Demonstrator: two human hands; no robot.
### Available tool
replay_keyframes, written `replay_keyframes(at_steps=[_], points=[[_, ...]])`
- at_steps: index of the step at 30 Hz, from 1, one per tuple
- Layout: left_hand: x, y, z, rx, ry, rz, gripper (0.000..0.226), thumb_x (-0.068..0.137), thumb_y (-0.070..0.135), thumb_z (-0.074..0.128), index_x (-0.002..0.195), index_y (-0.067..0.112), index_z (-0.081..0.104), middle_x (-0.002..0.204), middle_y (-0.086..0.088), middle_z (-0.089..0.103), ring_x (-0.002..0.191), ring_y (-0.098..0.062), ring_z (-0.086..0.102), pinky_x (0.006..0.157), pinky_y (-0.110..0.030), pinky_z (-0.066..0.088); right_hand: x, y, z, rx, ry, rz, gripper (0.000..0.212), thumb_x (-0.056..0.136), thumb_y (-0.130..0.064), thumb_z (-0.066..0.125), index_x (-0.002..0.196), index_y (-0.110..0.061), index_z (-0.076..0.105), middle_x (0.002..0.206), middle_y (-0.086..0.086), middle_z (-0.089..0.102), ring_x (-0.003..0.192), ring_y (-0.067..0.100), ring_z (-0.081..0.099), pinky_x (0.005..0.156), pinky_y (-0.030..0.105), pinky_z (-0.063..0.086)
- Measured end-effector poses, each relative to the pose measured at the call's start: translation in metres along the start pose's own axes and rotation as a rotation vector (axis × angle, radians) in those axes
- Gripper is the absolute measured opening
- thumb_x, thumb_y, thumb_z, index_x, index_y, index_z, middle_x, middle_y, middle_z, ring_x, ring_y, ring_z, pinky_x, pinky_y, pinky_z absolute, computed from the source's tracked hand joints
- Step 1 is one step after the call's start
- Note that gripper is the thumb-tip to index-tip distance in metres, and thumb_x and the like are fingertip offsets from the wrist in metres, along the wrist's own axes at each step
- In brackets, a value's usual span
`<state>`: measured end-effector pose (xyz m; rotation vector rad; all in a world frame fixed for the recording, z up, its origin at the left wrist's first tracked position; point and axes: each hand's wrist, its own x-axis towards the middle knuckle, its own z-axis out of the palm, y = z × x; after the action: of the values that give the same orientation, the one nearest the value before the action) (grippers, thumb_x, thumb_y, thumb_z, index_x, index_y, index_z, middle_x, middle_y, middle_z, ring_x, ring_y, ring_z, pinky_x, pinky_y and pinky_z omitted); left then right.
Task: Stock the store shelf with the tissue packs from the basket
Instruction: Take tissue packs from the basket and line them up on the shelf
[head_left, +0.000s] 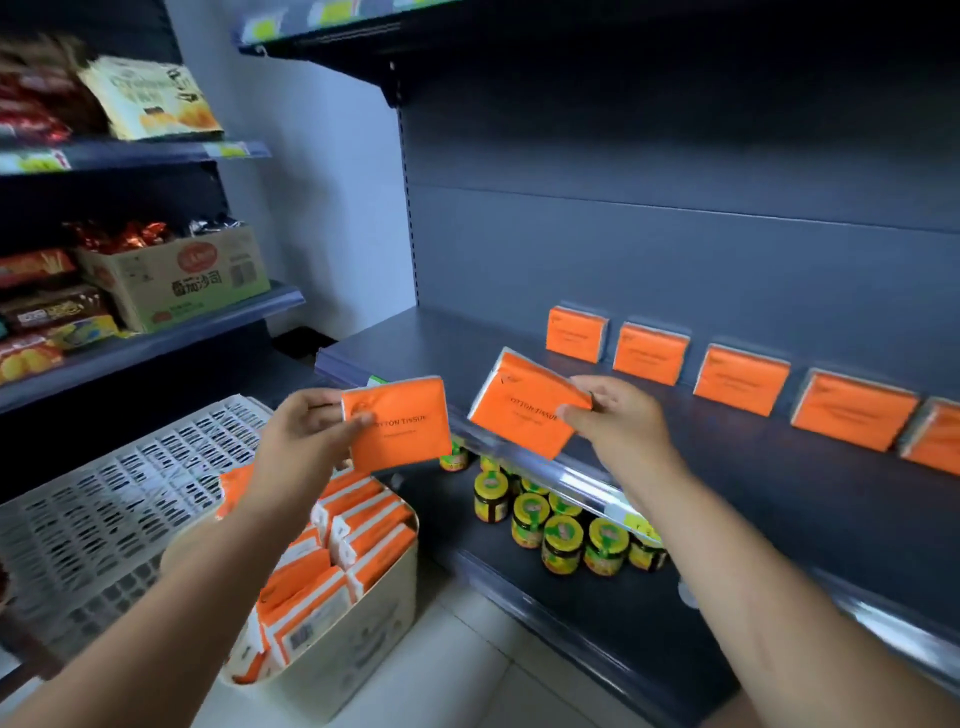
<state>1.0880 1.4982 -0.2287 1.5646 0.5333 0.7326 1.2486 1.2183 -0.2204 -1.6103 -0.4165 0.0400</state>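
basket (374, 639) packed with tissue packs (358, 525) (orange); jars (561, 540) on lower shelf (597, 623).

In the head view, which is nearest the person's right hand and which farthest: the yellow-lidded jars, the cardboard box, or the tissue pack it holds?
1. tissue pack, pinched in the right hand itself.
2. jars, just below, on the lower shelf.
3. cardboard box, far off to the left.

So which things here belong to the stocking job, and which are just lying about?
Job: left-hand tissue pack, right-hand tissue pack, shelved packs, shelf, basket.
Lying about: jars, snack bags, cardboard box, white crate.
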Motion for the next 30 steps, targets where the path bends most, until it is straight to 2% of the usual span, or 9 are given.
replay_keyframes(at_steps=[4, 6, 10, 12, 15, 18, 22, 26, 30], points=[[-0.009, 0.032, 0.059, -0.036, -0.062, 0.049, 0.031, 0.087, 0.007, 0.082, 0.111, 0.003, 0.063, 0.089, -0.006, 0.074, 0.087, -0.026, 0.071, 0.08, -0.044, 0.058, -0.009, -0.009, -0.053, 0.099, 0.08, -0.007, 0.028, 0.092, 0.0, 0.071, 0.098, -0.027, 0.075, 0.092, -0.009, 0.08, 0.09, 0.008, 0.075, 0.081, 0.026, 0.062], [-0.013, 0.046, 0.093, -0.053, -0.1, 0.046, 0.028, 0.086, 0.006, 0.082, 0.105, 0.01, 0.062, 0.087, -0.004, 0.075, 0.086, -0.026, 0.072, 0.082, -0.049, 0.059, -0.015, -0.007, -0.077, 0.101, 0.133, -0.017, 0.028, 0.091, -0.001, 0.072, 0.101, -0.026, 0.076, 0.097, -0.006, 0.081, 0.095, 0.013, 0.075, 0.089, 0.035, 0.061], [-0.031, 0.064, 0.159, -0.095, -0.151, 0.074, 0.029, 0.088, 0.005, 0.081, 0.109, 0.009, 0.061, 0.103, -0.021, 0.075, 0.086, -0.027, 0.073, 0.087, -0.058, 0.059, -0.014, -0.006, -0.117, 0.066, 0.296, -0.05, 0.025, 0.086, -0.009, 0.073, 0.101, -0.029, 0.077, 0.098, -0.008, 0.08, 0.097, 0.015, 0.074, 0.099, 0.051, 0.057], [-0.039, 0.069, 0.182, -0.086, -0.176, 0.107, 0.028, 0.089, 0.005, 0.08, 0.108, 0.01, 0.06, 0.096, -0.018, 0.074, 0.084, -0.029, 0.071, 0.084, -0.056, 0.059, -0.011, -0.002, -0.129, 0.046, 0.36, -0.055, 0.027, 0.085, -0.009, 0.075, 0.099, -0.032, 0.076, 0.096, -0.016, 0.079, 0.094, 0.006, 0.073, 0.1, 0.046, 0.057], [-0.042, 0.066, 0.209, -0.084, -0.244, 0.129, 0.026, 0.09, 0.004, 0.078, 0.109, 0.012, 0.061, 0.087, -0.004, 0.075, 0.081, -0.022, 0.073, 0.075, -0.044, 0.06, -0.009, 0.008, -0.146, -0.029, 0.373, -0.057, 0.039, 0.089, -0.003, 0.074, 0.099, -0.041, 0.073, 0.09, -0.032, 0.074, 0.09, -0.011, 0.068, 0.094, 0.026, 0.055], [-0.035, 0.058, 0.244, -0.135, -0.296, 0.103, 0.023, 0.091, 0.003, 0.077, 0.106, 0.013, 0.062, 0.082, 0.002, 0.075, 0.074, -0.014, 0.073, 0.065, -0.035, 0.061, -0.005, 0.019, -0.17, -0.099, 0.413, -0.071, 0.042, 0.089, -0.005, 0.076, 0.121, -0.031, 0.075, 0.098, -0.028, 0.073, 0.099, -0.008, 0.069, 0.091, 0.02, 0.052], [-0.026, 0.058, 0.311, -0.209, -0.381, 0.05, 0.024, 0.09, 0.005, 0.078, 0.103, 0.018, 0.062, 0.089, -0.004, 0.07, 0.077, -0.019, 0.069, 0.071, -0.04, 0.058, -0.001, 0.034, -0.209, -0.216, 0.576, -0.07, 0.038, 0.087, -0.012, 0.078, 0.119, -0.032, 0.076, 0.098, -0.018, 0.077, 0.096, 0.003, 0.072, 0.091, 0.027, 0.056], [-0.037, 0.053, 0.369, -0.295, -0.455, -0.051, 0.033, 0.091, 0.004, 0.077, 0.119, 0.015, 0.062, 0.092, -0.003, 0.065, 0.081, -0.019, 0.066, 0.071, -0.035, 0.057, -0.008, 0.045, -0.252, -0.3, 0.686, -0.01, 0.039, 0.087, -0.011, 0.077, 0.119, -0.033, 0.076, 0.107, -0.017, 0.076, 0.102, 0.005, 0.071, 0.099, 0.034, 0.055], [-0.045, 0.049, 0.416, -0.316, -0.566, -0.077, 0.032, 0.092, 0.004, 0.076, 0.119, 0.018, 0.066, 0.093, -0.003, 0.064, 0.085, -0.018, 0.065, 0.075, -0.034, 0.056, -0.025, 0.048, -0.295, -0.615, 0.718, -0.006, 0.043, 0.086, -0.006, 0.072, 0.122, -0.028, 0.076, 0.116, -0.004, 0.075, 0.106, 0.018, 0.067, 0.092, 0.028, 0.048]])
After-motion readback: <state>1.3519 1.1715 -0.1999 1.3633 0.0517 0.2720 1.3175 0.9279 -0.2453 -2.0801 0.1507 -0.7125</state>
